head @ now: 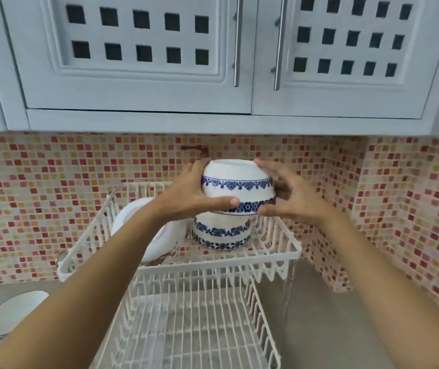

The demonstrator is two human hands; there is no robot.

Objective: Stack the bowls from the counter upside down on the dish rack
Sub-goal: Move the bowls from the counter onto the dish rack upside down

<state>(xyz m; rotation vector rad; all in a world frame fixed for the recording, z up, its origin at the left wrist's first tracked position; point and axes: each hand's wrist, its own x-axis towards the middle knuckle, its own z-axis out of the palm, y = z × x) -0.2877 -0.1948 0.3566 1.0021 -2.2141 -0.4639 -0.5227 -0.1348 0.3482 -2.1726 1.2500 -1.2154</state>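
While both of your hands are raised over the white wire two-tier dish rack [279, 253], they hold one white ceramic bowl with blue floral bands [237, 186], turned upside down, foot ring up. Your left hand [190, 193] clamps its 9 o'clock side, thumb laid along the lower blue band, fingers curled round the far side. Your right hand [290, 198] is on the 3 o'clock side, thumb at the rim, fingers spread loosely over the shoulder; contact looks light, partly hidden by the bowl.

Held bowl sits directly above a second inverted blue-banded bowl [222, 234] on the rack's upper tier; rim of the held one overlaps the lower one's base, cannot tell if they touch. At 9 o'clock from that stack, a white plate [133, 217] stands tilted in the upper tier, partly behind your left forearm. Lower tier shows only bare wire.

At 8 o'clock from the rack, a third white bowl with a blue rim [13, 314] lies upright on the grey counter [332, 315]. Red-and-yellow mosaic tile backsplash [40, 195] behind; pale cabinet doors with square cut-outs [138, 49] at 12 o'clock.
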